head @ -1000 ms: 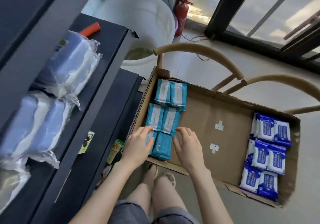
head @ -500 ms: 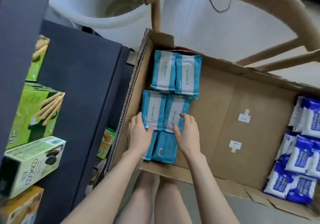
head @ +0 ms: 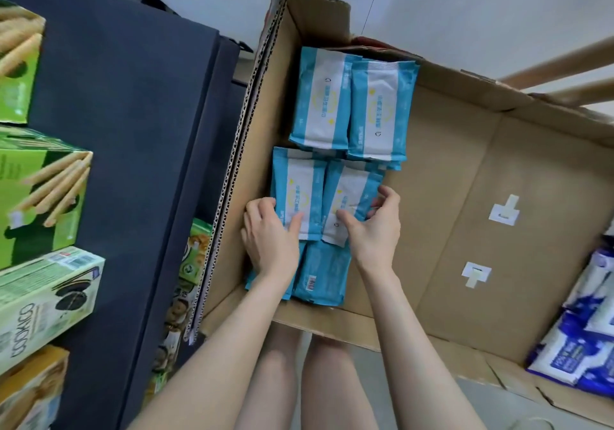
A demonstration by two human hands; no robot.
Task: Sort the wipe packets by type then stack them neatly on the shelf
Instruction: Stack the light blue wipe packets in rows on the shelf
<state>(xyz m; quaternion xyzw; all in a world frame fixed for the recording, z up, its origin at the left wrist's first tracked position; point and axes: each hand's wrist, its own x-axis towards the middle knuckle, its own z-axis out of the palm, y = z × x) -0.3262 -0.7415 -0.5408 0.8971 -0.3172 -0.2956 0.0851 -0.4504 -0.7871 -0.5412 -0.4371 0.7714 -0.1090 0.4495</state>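
As left hand [head: 269, 235] grips packets [head: 299, 180], right hand [head: 375, 230] likewise.

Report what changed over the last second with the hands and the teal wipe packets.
Both hands moved forward from the nearest teal pair to the middle teal pair: the left hand now grips its left side, the right hand its right side. The far teal pair, the blue packets and the cardboard box stayed put.

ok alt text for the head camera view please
Seen from above, the left hand and right hand grip a side-by-side pair of teal wipe packets in a cardboard box. Blue-and-white packets lie at its right end; green snack boxes stand on the dark shelf at left.
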